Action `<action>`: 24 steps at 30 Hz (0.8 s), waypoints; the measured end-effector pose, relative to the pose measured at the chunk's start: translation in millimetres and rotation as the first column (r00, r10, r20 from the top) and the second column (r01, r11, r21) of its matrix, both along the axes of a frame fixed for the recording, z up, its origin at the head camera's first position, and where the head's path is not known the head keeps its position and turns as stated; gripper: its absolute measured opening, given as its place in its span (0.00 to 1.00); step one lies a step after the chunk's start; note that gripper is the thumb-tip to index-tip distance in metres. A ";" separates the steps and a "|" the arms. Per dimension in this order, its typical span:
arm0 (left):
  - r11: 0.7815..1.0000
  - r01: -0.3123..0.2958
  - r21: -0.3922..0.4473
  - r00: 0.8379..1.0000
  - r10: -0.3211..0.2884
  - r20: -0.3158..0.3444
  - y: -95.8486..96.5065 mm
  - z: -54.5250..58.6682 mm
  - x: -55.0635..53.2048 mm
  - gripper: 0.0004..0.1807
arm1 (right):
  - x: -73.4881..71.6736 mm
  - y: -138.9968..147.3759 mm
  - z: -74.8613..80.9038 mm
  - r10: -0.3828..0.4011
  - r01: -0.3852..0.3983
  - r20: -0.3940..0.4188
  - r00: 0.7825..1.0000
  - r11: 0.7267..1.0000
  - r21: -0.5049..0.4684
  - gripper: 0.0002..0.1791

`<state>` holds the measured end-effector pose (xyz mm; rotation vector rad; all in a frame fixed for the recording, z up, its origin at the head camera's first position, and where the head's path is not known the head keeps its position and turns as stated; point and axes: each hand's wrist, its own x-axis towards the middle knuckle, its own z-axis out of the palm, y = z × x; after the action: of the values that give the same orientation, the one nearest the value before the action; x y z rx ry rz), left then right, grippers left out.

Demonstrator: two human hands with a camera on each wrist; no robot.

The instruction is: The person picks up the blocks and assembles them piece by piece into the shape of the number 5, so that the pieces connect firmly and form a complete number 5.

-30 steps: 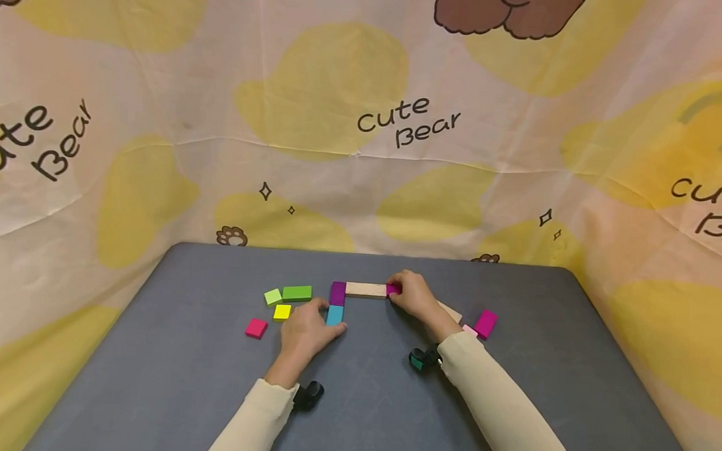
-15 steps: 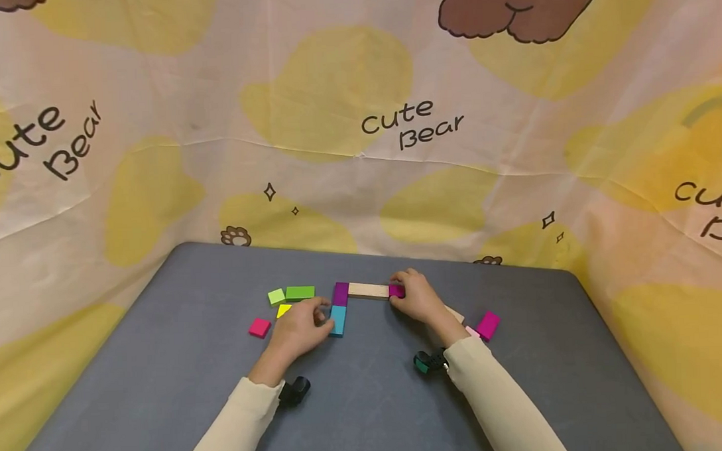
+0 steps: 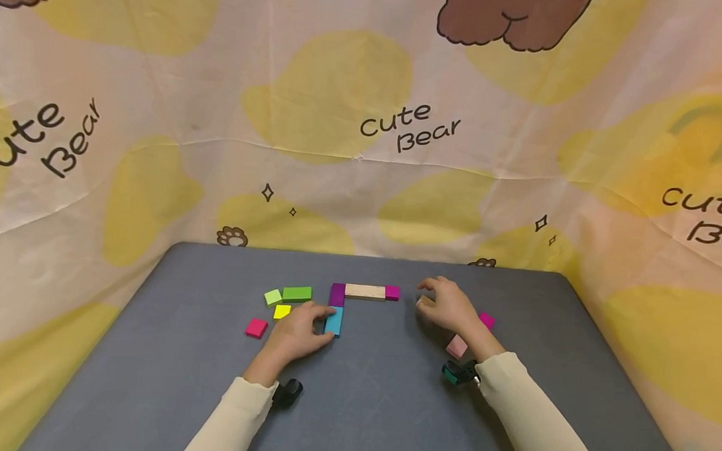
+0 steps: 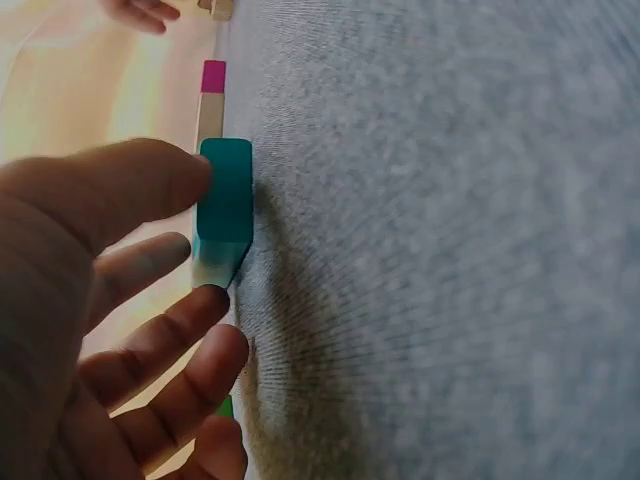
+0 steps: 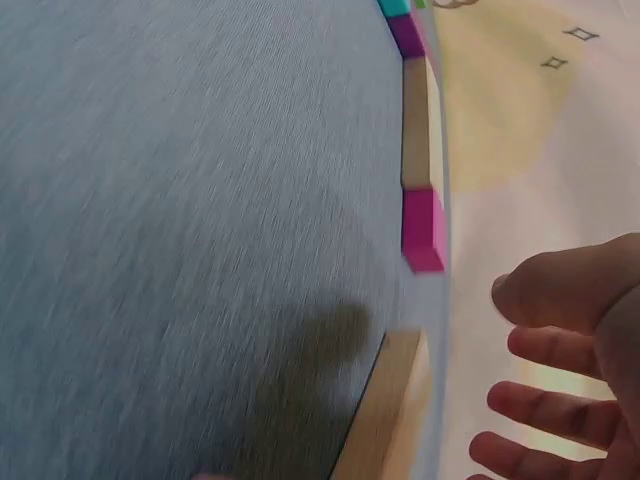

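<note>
- Beyond the left fingers' left side, the red block (image 3: pixel 256 328) lies apart, unmoved.
- The left hand (image 3: pixel 297 330) no longer reaches across the near end of the blue block (image 3: pixel 334 322); its fingers, loosely spread, are at the block's left edge, showing no clear pinch.
- Ahead and right of those fingers run the purple block (image 3: pixel 337 295), pale wood block (image 3: pixel 365 292) and small magenta block (image 3: pixel 392 293).
- The right hand (image 3: pixel 450 308) has let go of that magenta block, so this end of the row looks placed; its fingers are spread over the loose wood block (image 5: pixel 390 410), probably the next piece.
</note>
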<state>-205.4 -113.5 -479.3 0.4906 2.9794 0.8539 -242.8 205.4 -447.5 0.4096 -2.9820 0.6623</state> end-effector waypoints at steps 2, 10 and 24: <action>1.000 -0.006 -0.026 1.000 0.006 -0.004 0.5 -1.2 -0.3 0.24 | 2.8 6.7 -0.5 -0.016 0.016 0.003 1.000 1.000 0.013 0.20; 0.999 -0.014 -0.049 1.000 0.014 -0.008 0.0 -2.0 0.6 0.24 | 8.3 23.3 -8.0 -0.022 0.022 0.005 1.000 0.997 0.075 0.20; 1.000 0.014 0.007 1.000 -0.014 0.017 -3.9 -3.6 -0.9 0.24 | 9.2 26.1 -18.2 0.027 -0.026 -0.006 1.000 0.999 0.042 0.16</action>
<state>-206.3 -117.3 -482.9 0.5005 2.9548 0.8629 -233.7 231.6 -465.7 0.4537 -2.9945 0.5998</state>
